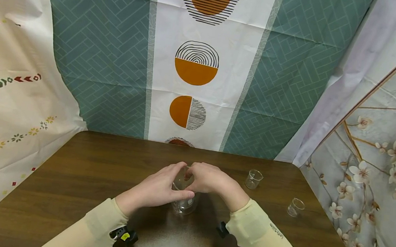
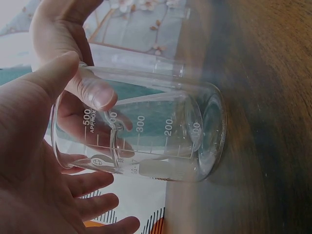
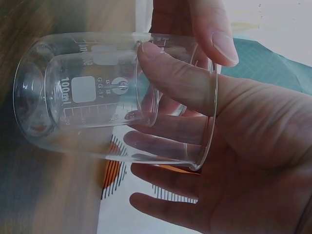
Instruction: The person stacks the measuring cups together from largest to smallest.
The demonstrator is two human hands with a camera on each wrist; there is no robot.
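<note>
A large glass beaker (image 1: 185, 208) stands upright on the brown table in front of me, marked up to 500 in the left wrist view. Inside it is a smaller 100 ml beaker (image 3: 84, 90). My left hand (image 1: 157, 187) holds the large beaker round its upper part, thumb on the near side, other fingers spread along the far side. From above, my right hand (image 1: 207, 178) reaches into the mouth. Its thumb (image 3: 165, 70) is inside the large beaker and pinches the small beaker's rim with a finger opposite. The right hand's remaining fingers extend outside the large beaker's wall.
Two small glass beakers stand apart on the right of the table (image 1: 108, 158): one beaker (image 1: 253, 179) farther back, another beaker (image 1: 296, 207) nearer the right edge. Patterned cloths hang behind the table and on both sides.
</note>
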